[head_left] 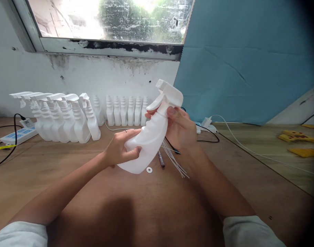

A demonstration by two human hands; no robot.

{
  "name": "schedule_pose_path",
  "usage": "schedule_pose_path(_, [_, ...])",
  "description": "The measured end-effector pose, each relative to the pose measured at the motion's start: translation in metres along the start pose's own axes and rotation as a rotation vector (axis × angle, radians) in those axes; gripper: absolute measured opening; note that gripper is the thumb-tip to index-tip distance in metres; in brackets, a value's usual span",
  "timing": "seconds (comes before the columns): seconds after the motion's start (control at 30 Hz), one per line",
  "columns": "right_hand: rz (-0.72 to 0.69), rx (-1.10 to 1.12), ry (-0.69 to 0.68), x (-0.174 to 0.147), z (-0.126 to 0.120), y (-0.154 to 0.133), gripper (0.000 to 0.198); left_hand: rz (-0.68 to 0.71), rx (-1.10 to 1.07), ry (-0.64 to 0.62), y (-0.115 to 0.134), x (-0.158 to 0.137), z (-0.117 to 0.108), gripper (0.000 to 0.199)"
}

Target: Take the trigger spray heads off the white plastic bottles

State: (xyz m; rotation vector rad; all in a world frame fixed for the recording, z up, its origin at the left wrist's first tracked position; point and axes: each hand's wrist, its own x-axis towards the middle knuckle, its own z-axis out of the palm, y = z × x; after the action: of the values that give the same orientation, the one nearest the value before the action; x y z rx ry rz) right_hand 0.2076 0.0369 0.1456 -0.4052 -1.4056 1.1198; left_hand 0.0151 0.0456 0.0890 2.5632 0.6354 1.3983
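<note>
A white spray bottle [149, 140] is held up above the table, tilted with its top to the right. My left hand [123, 145] wraps round the lower body, thumb across the front. Up at the neck, my right hand [181, 125] grips the collar of the white trigger sprayer [169, 93], which sits on the bottle's mouth. Below the bottle, a white ring washer [149, 169] lies on the table, with a small screwdriver-like tool [161, 159] beside it. Several thin white tubes [176, 161] lie under my right hand.
Several bottles with trigger sprayers [65, 116] stand at the left, and several bottles without sprayers [127, 111] line the wall. A power strip [19, 134] with black cables is at far left. A white cable [239, 145] and yellow pieces [298, 136] lie at right.
</note>
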Motion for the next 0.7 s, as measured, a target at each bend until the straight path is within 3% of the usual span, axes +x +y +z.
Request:
schedule_pose_path(0.3, [0.012,-0.031,0.023,0.003,-0.007,-0.003,0.034,-0.038,-0.067,0.025,-0.005,-0.001,-0.002,0.039])
schedule_pose_path(0.5, [-0.034,-0.083,0.079,0.004,-0.011,-0.009,0.040,-0.053,-0.137,-0.065,-0.007,0.002,-0.003,0.040])
schedule_pose_path(0.57, [-0.129,-0.077,0.121,0.008,-0.016,-0.015,0.037,-0.080,-0.211,-0.138,-0.007,0.005,-0.008,0.040])
schedule_pose_path(0.7, [-0.186,-0.136,0.137,0.016,-0.042,-0.051,0.030,-0.172,-0.404,-0.479,-0.013,0.009,-0.027,0.036])
